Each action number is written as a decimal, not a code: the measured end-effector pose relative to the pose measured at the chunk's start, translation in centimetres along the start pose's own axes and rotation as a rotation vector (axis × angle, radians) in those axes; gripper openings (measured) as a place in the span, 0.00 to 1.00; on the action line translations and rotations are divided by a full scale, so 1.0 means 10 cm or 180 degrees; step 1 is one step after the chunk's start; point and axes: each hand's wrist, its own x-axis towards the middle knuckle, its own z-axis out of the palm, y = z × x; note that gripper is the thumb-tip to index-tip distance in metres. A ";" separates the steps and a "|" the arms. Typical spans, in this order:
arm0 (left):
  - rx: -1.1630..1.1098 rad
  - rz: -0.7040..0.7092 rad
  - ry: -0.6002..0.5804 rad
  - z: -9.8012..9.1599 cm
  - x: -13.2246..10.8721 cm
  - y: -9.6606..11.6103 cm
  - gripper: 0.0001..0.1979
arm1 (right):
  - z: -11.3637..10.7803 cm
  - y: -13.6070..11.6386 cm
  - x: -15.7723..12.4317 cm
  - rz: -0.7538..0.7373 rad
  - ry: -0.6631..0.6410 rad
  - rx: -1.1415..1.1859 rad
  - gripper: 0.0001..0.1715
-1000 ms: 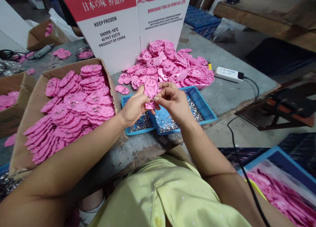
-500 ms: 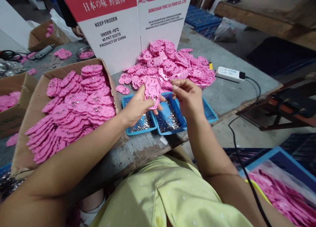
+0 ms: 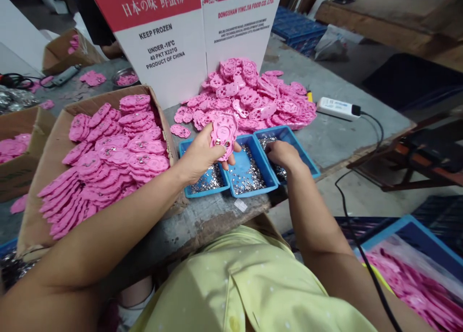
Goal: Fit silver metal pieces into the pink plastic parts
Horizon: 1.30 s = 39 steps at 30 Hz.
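Observation:
My left hand point(image 3: 200, 156) grips a pink plastic plate point(image 3: 223, 133) with small metal bits on it, held above the blue trays point(image 3: 253, 151). My right hand point(image 3: 284, 156) reaches down into the right-hand tray, fingers curled among the small silver metal pieces point(image 3: 249, 175); what the fingers hold is hidden. A loose heap of pink plates point(image 3: 253, 96) lies on the table behind the trays. A cardboard box point(image 3: 47, 178) at the left holds rows of stacked pink plates point(image 3: 108, 153).
A white carton point(image 3: 181, 38) printed KEEP FROZEN stands at the back. A white power adapter point(image 3: 336, 108) with a black cable point(image 3: 347, 211) lies at the right. More boxes of pink plates sit at the far left, and a blue bin point(image 3: 415, 269) of them at the lower right.
My right hand let go of the pink plate and dropped to the right into the tray of metal pieces. My left hand kept the plate, almost still.

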 end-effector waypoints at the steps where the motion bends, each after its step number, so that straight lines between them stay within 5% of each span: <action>1: 0.0004 -0.0011 0.0003 0.00 0.00 0.01 0.21 | 0.00 0.00 0.00 0.0019 -0.0002 0.0003 0.19; 11: 0.0007 -0.0106 0.0275 0.02 0.00 0.04 0.20 | 0.10 0.15 0.16 0.0180 0.1094 0.1116 0.12; 20: 0.0024 -0.0176 0.0304 0.04 -0.01 0.05 0.19 | 0.11 0.20 0.21 0.0234 0.1094 0.2025 0.04; 25: -0.0068 -0.0206 0.0314 0.03 -0.01 0.05 0.19 | 0.06 0.21 0.19 0.0418 0.1452 0.2692 0.04; 32: -0.0621 -0.0291 0.0039 -0.08 0.03 0.00 0.21 | -0.02 0.24 0.17 -0.0217 0.2340 0.3023 0.05; 39: -0.0930 -0.0268 -0.0041 -0.08 0.01 0.05 0.13 | -0.17 0.10 0.05 -0.0230 0.2200 0.3583 0.09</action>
